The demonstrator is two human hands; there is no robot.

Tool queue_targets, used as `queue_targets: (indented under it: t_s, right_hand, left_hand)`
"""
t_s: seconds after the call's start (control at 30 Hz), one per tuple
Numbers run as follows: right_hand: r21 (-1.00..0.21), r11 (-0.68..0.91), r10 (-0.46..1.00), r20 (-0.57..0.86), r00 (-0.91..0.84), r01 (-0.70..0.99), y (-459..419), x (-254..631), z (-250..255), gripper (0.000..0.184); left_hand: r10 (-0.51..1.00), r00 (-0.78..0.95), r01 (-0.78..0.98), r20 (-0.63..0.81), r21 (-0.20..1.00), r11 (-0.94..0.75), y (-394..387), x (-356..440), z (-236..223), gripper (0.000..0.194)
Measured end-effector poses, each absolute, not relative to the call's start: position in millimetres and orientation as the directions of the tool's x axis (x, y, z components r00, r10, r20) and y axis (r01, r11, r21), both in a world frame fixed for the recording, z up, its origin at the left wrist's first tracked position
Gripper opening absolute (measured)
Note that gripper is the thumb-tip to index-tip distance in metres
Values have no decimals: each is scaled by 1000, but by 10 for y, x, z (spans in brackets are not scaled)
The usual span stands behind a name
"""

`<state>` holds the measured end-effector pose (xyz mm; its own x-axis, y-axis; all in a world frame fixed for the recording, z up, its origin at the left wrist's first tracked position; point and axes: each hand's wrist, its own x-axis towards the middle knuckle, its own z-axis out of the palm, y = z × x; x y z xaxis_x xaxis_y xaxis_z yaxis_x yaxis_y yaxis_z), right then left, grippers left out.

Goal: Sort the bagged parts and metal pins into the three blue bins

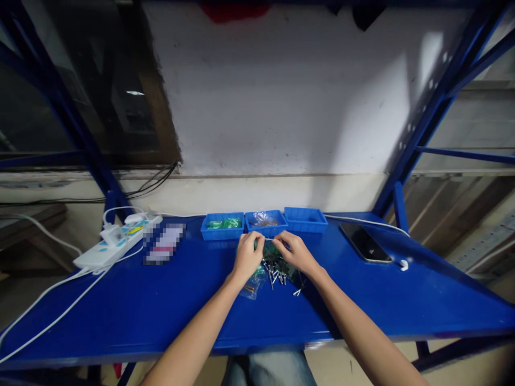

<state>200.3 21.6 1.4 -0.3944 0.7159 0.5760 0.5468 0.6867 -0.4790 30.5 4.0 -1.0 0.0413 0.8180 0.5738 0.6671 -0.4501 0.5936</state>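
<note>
My left hand point(247, 256) and my right hand point(294, 251) meet over the middle of the blue table point(161, 305), both with fingers pinched. Between their fingertips runs a thin pale wire-like part point(269, 239). Under the hands lies a heap of small metal parts point(277, 273) on dark green pieces, with a clear plastic bag point(252, 287) at its left. What each hand grips beyond the thin part is too small to name.
Three blue trays stand at the back: one with green parts point(222, 225), one with a clear bag point(266, 222), one at the right point(306, 219). A white power strip point(115, 244) with cables lies at the left. A phone point(365, 242) on a white cable lies at the right.
</note>
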Motion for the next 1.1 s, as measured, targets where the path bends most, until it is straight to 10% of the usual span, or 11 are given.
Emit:
queue_targets:
  t_s: [0.3, 0.5, 0.7, 1.1]
  right_hand:
    - [-235, 694, 618, 680, -395, 680, 178, 2085, 186, 29]
    - [-323, 293, 643, 763, 65, 900, 573, 2447, 124, 29]
    - [-329, 276, 691, 721, 51, 903, 691, 2509, -105, 34]
    - [-615, 602, 789, 555, -263, 509, 246, 2047, -18, 24]
  left_hand:
    - [861, 147, 693, 487, 570, -441, -86, 352, 72, 37]
    - [700, 572, 629, 428, 319, -709, -438, 656, 58, 20]
    - [672, 668, 647, 320, 196, -737, -548, 752, -14, 13]
    - [847, 291, 661, 444, 547, -514, -124, 397, 38, 12]
